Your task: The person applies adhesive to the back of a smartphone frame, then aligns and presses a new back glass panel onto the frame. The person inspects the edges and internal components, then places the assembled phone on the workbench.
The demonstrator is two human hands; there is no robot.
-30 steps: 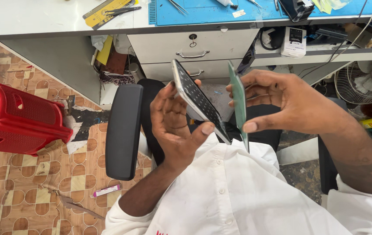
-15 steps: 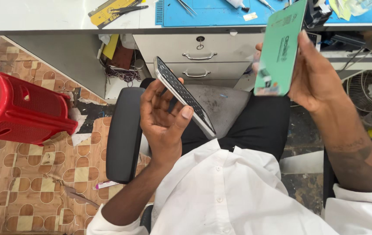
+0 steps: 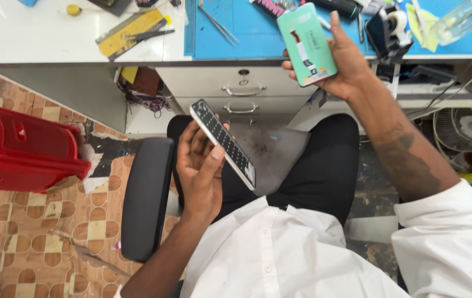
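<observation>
The left hand (image 3: 200, 171) clasps a slim black perforated phone panel (image 3: 223, 144); the right hand (image 3: 343, 60) grips a flat mint-green labelled box (image 3: 306, 44) above the counter (image 3: 53, 33).

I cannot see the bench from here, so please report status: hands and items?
Left hand grips phone over lap. Right hand holds green case at the blue mat. Tweezers lie beside it.

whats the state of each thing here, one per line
left hand: closed around the dark phone
dark phone: held tilted over the lap
right hand: closed around the green case
green case: held up over the desk edge
drawers: shut
red stool: lying on its side on the floor
tweezers: lying on the blue mat
</observation>
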